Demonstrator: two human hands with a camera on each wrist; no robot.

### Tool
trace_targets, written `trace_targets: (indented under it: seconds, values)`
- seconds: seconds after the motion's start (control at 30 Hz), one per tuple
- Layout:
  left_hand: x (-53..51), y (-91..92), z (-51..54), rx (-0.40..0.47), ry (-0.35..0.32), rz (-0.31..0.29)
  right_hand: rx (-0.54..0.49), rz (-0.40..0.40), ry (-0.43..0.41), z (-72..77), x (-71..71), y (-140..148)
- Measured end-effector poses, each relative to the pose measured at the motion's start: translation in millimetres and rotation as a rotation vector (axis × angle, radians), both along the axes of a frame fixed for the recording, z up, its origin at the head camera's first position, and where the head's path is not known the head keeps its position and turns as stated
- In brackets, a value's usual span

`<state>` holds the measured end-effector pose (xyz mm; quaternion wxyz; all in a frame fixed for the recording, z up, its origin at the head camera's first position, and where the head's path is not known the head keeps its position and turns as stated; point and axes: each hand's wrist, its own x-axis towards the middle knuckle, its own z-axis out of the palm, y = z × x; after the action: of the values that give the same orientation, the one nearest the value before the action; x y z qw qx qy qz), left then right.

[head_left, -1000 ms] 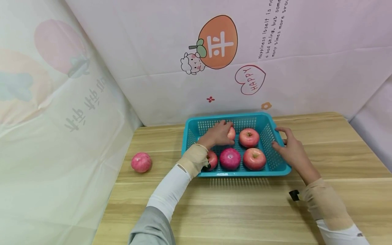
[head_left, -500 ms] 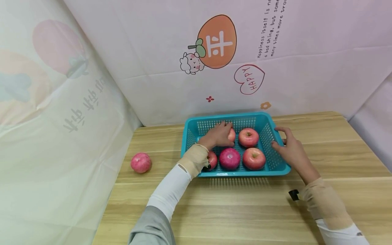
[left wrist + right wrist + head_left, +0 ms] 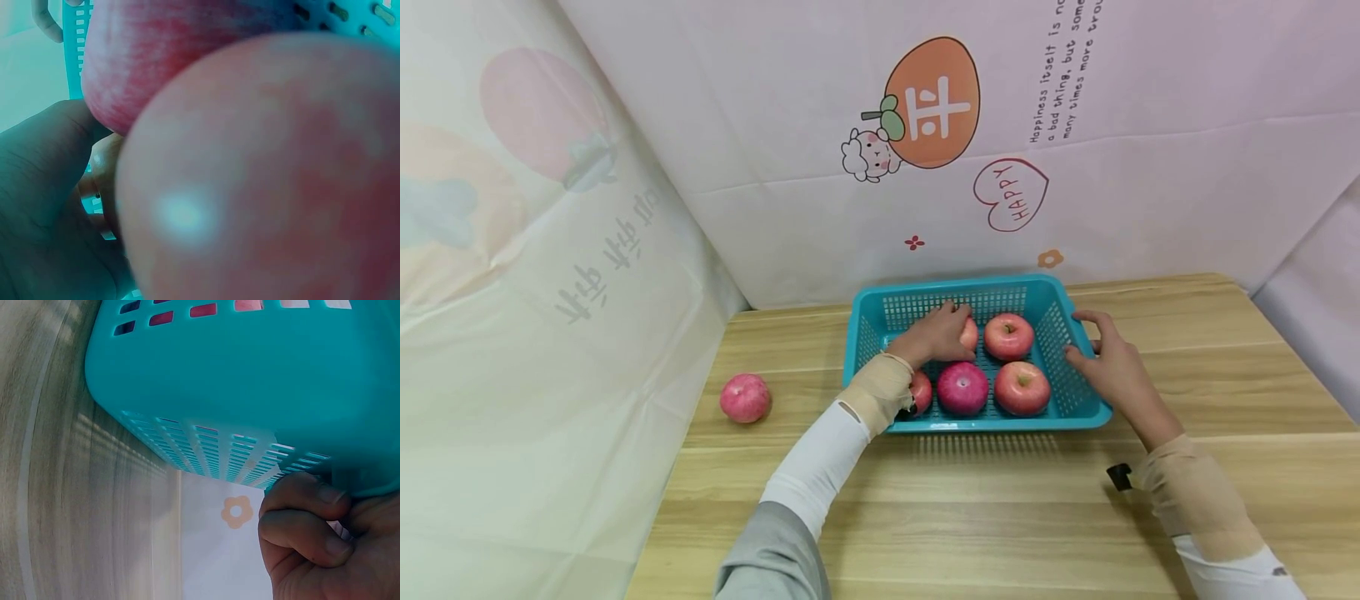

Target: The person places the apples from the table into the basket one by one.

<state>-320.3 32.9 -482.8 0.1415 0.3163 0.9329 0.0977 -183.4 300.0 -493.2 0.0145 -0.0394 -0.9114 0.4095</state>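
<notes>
In the head view my left hand (image 3: pixel 934 335) reaches into the blue-green plastic basket (image 3: pixel 985 425) and grips a pink-red apple (image 3: pixel 971 335) at the back, its fingers hiding much of it. Beneath my left wrist sits another apple (image 3: pixel 921 392), partly covered; an apple (image 3: pixel 262 181) fills much of the left wrist view. Also in the basket are a deep magenta apple (image 3: pixel 963 388) and two pink-red apples on the right, one at the back (image 3: pixel 1009 337) and one in front (image 3: pixel 1022 388). My right hand (image 3: pixel 1112 362) holds the basket's right rim, with curled fingers (image 3: pixel 300 534) in the right wrist view.
One pink apple (image 3: pixel 746 397) lies outside the basket on the left of the wooden table (image 3: pixel 985 517). A printed white cloth (image 3: pixel 805 225) hangs close behind the basket, and another white sheet (image 3: pixel 550 400) borders the left side.
My left hand has shifted very slightly at the back apple, and that apple sits a touch lower in view. The right hand and the basket look unmoved.
</notes>
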Motion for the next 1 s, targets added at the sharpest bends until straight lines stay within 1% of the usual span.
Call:
trace_targets:
  seconds: [0.33, 0.5, 0.63, 0.73, 1.0]
  values:
    - [2.6, 1.5, -0.2, 0.039, -0.054, 0.023, 0.007, -0.001, -0.009, -0.3, 0.2, 1.0]
    - [3.5, 1.3, -0.2, 0.042, -0.058, 0.010, 0.009, 0.004, -0.005, 0.2, 0.6, 1.1]
    - [2.7, 1.7, -0.2, 0.018, -0.054, -0.003, 0.010, 0.003, -0.007, 1.1, 0.5, 1.4]
    - [2.8, 1.5, -0.4, 0.005, -0.054, -0.004, 0.008, 0.002, -0.009, 1.5, 0.5, 1.1]
    - [4.4, 1.2, 0.5, 0.011, -0.070, 0.000, -0.003, 0.003, -0.018, 2.4, 1.5, 0.4]
